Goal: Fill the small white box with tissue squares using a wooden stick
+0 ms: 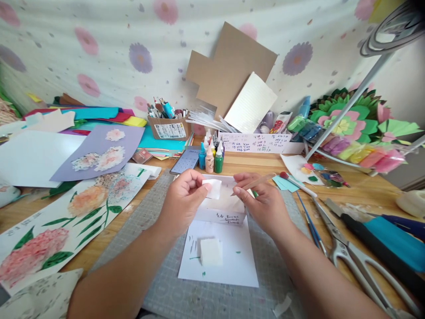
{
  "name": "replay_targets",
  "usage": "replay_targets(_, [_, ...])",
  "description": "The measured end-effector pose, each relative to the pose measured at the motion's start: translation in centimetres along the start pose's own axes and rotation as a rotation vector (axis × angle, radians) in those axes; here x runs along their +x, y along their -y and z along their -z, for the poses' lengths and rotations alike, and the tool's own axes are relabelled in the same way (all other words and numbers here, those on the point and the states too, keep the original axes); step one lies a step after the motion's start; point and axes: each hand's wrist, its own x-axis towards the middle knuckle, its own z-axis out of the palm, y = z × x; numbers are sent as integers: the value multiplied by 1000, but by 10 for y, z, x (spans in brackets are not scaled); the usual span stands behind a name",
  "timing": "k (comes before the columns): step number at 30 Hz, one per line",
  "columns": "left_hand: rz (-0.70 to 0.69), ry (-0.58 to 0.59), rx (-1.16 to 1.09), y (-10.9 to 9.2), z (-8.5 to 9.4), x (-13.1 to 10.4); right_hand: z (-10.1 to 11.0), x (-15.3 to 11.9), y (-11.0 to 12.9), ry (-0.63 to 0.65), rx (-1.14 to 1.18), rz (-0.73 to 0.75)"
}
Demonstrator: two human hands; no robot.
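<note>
Fingers (191,178) pinch squarish paper (214,189) and a wooden stick (258,181).

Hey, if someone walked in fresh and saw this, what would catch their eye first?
Likely the left hand, mid-picture, pinching a small white piece, and the right hand beside it with a thin brown stick. After that, the big brown cardboard tilted at the back, and the flower painting lying on the left.
</note>
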Motion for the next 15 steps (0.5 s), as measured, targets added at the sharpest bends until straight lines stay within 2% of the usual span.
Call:
replay_targets(2, [-55,37,105,-1,-1,-1,2,-1,3,-57,44,6])
replay_targets(5, [-141,96,257,-3,-4,-2,4,-3,10,-120,251,57])
replay_targets(8, [-228,136,363,-4,-5,-4,5,-6,17,-29,396,156])
replay_targets(11, [-344,147,423,-4,-5,-4,3,-7,23,45,340,191])
replay_targets(15, [-457,154,412,-4,-5,-5,2,-8,27,28,289,208])
